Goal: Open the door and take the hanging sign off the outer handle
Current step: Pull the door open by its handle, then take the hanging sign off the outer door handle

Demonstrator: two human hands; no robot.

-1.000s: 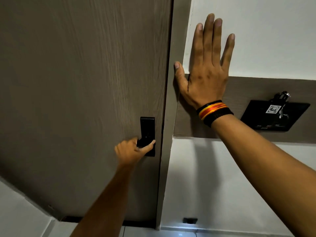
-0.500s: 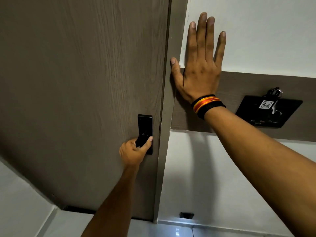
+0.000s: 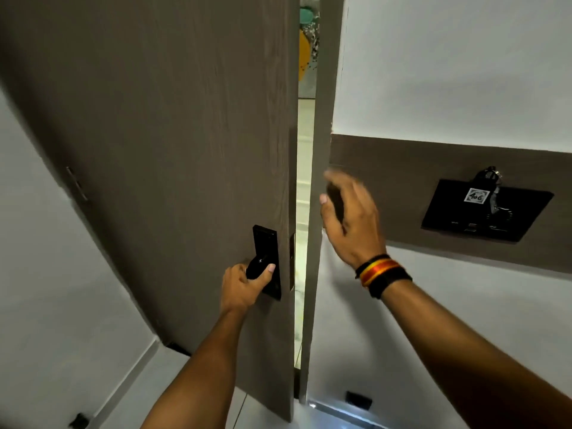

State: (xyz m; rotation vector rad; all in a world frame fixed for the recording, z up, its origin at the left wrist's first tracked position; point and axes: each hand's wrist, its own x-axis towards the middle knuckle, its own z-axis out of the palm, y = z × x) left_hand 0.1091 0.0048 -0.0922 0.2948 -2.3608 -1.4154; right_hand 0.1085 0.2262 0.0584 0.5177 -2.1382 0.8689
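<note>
The grey-brown wooden door [image 3: 173, 150] stands slightly ajar, with a narrow bright gap [image 3: 305, 187] between its edge and the frame [image 3: 322, 119]. My left hand [image 3: 244, 286] is wrapped around the black inner handle [image 3: 263, 264], which sits on a black lock plate. My right hand [image 3: 349, 218], blurred and with a striped wristband, hovers off the wall beside the frame with its fingers loosely apart, holding nothing. The outer handle and the hanging sign are hidden behind the door.
A black wall panel [image 3: 483, 212] with a keyring and a numbered tag sits on the brown wall band to the right. A colourful picture [image 3: 308, 41] shows through the gap. A door stop [image 3: 79, 421] is on the floor at the lower left.
The door has swung inward, opening a gap at the frame. My right hand has left the wall and dropped lower, toward the gap. My left hand keeps its grip on the handle.
</note>
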